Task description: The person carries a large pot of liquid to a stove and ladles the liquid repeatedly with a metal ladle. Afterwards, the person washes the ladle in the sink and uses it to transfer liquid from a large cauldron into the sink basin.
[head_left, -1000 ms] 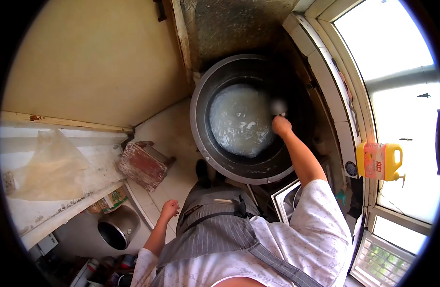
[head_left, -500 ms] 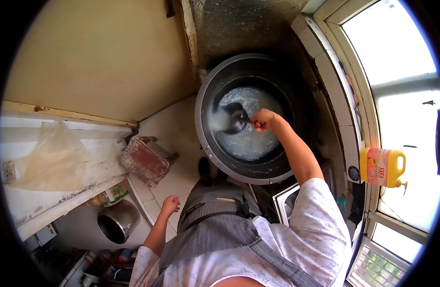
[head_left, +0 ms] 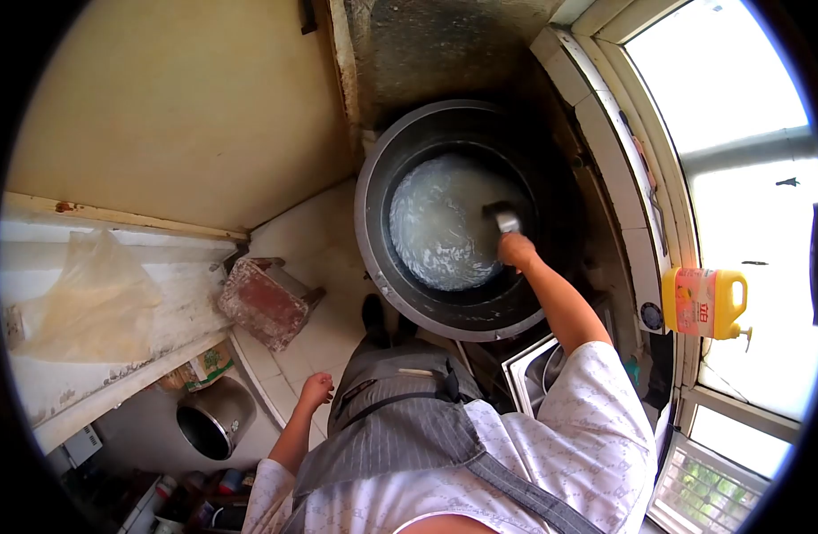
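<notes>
A large dark tub [head_left: 370, 233] with a grey rim stands in front of me, holding cloudy whitish liquid [head_left: 440, 222]. My right hand [head_left: 516, 253] is closed round the handle of a ladle [head_left: 505, 216]. The ladle's head is partly blurred and lies at the right side of the liquid, its shiny metal side showing. Beside my apron, low on the left, my left hand [head_left: 317, 390] hangs with its fingers curled in and nothing visible in them.
A worn reddish stool [head_left: 267, 303] stands on the tiled floor left of the tub. A metal pot [head_left: 235, 409] lies further down. On the right, a yellow jug [head_left: 707, 303] sits by the window. A metal sink [head_left: 535, 372] edges the tub's lower right.
My right hand has swung the ladle from the left-middle of the tub to its right side, and the ladle has turned. My left hand stays at my side.
</notes>
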`<state>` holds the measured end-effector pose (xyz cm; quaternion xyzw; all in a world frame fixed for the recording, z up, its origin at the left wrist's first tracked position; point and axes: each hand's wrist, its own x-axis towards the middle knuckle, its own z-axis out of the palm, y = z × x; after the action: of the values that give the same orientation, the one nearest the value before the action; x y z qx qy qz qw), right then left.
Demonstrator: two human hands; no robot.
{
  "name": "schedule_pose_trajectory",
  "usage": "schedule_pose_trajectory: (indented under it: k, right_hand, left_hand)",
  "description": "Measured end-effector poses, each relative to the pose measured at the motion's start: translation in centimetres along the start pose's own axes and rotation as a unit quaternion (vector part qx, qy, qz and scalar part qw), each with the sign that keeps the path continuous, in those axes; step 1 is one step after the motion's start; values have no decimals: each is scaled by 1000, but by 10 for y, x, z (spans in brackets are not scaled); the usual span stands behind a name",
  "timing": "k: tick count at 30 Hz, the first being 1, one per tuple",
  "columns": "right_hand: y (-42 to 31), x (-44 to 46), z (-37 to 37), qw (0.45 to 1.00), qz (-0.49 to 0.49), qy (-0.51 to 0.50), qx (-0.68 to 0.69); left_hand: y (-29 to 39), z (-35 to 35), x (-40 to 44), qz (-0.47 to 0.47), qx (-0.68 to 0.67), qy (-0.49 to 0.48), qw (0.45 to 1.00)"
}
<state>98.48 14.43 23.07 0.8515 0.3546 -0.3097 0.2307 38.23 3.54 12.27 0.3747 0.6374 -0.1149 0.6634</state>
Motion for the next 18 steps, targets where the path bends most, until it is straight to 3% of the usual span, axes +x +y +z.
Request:
schedule_pose_trajectory:
  k: [1, 2, 4, 7, 8, 10, 11, 14, 15, 17, 18]
  right_hand:
    - [-10, -6, -2, 994, 48, -96, 2]
    - [-16, -6, -1, 994, 50, -96, 4]
    - [-26, 2, 0, 969, 26, -190, 158]
    - [-40, 13, -4, 869, -15, -315, 382]
    - [-45, 17, -7, 867, -15, -313, 388]
    - [-53, 29, -18, 704, 33, -415, 575]
    - [-55, 32, -18, 699, 31, -413, 583]
    - [-52, 34, -16, 538, -8, -352, 766]
    - [-48, 34, -17, 528, -6, -346, 775]
    - [-38, 34, -16, 359, -46, -278, 890]
    - [-34, 33, -16, 349, -42, -267, 897]
  left_hand:
    - [-1, 0, 1, 4, -1, 6, 1000]
    - [0, -1, 2, 8, -1, 13, 1000]
    - [6, -3, -1, 6, -16, 14, 1000]
    - [11, -7, -4, 4, -26, 18, 999]
    - [12, -9, -5, 5, -23, 20, 1000]
    - [11, -13, -7, 8, -26, 21, 999]
    - [10, -16, -7, 6, -34, 22, 999]
    - [13, -24, -14, 10, -20, 19, 1000]
    - [14, -27, -14, 7, -22, 15, 1000]
    - [15, -32, -14, 3, -3, 9, 1000]
    - [15, -35, -11, 10, 15, 8, 1000]
